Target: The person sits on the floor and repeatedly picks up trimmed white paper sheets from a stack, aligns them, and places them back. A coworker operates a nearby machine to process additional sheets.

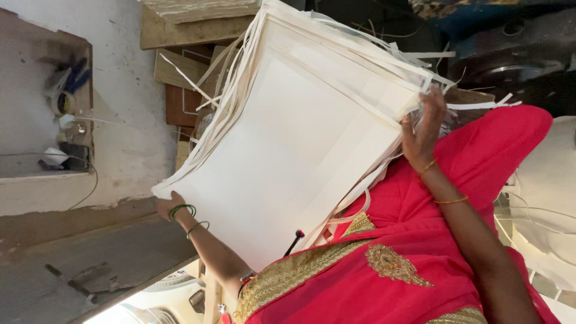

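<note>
A worn white wall fills the upper left of the frame, with a small niche holding clutter; wooden boards lean at the top centre.

The big stack of white paper sheets and its trailing paper strips block the middle; open floor beside

Big white paper stack, loose strip edges, held tilted up.

1. Left hand with green bangles at the wrist: raised on a bent bare forearm, curled in a grip, fingertips out of sight.
2. Right hand with thin gold bangles: lifted higher, arm outstretched, fingers pinched closed.
</note>
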